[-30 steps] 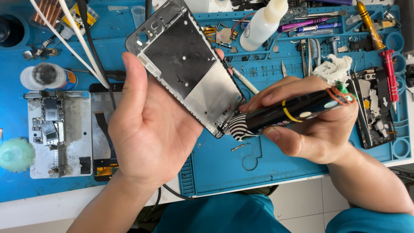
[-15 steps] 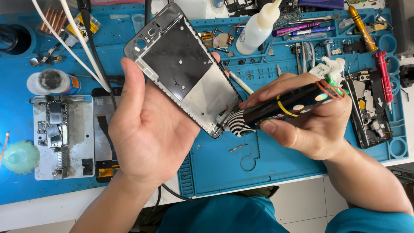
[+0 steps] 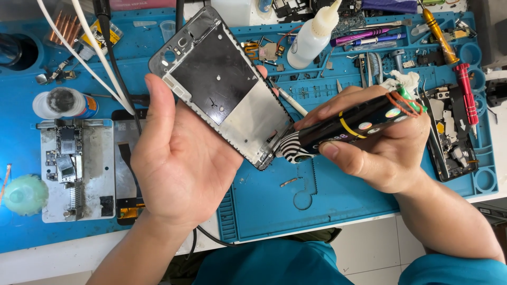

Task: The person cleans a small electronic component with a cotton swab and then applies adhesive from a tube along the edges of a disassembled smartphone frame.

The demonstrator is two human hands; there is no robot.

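Note:
My left hand [image 3: 179, 163] holds a bare phone frame [image 3: 219, 84] palm up, thumb along its left edge. The frame tilts toward the upper left, its black and silver inner plate facing me. My right hand [image 3: 380, 145] grips a black tube [image 3: 351, 126] with a yellow band and a zebra-striped nozzle end. The nozzle touches the frame's lower right edge near its bottom corner. An orange band and green cap sit at the tube's back end.
A blue repair mat [image 3: 317, 206] covers the table. A metal board holder with a circuit board [image 3: 74, 169] lies left. A white squeeze bottle [image 3: 311, 34], tweezers, screwdrivers [image 3: 465, 87] and an open phone body [image 3: 449, 137] lie behind and right. White cables [image 3: 84, 58] hang at the left.
Both hands and the frame have shifted slightly down and left in view. The nozzle has stayed at the frame's lower edge, moving a little along it.

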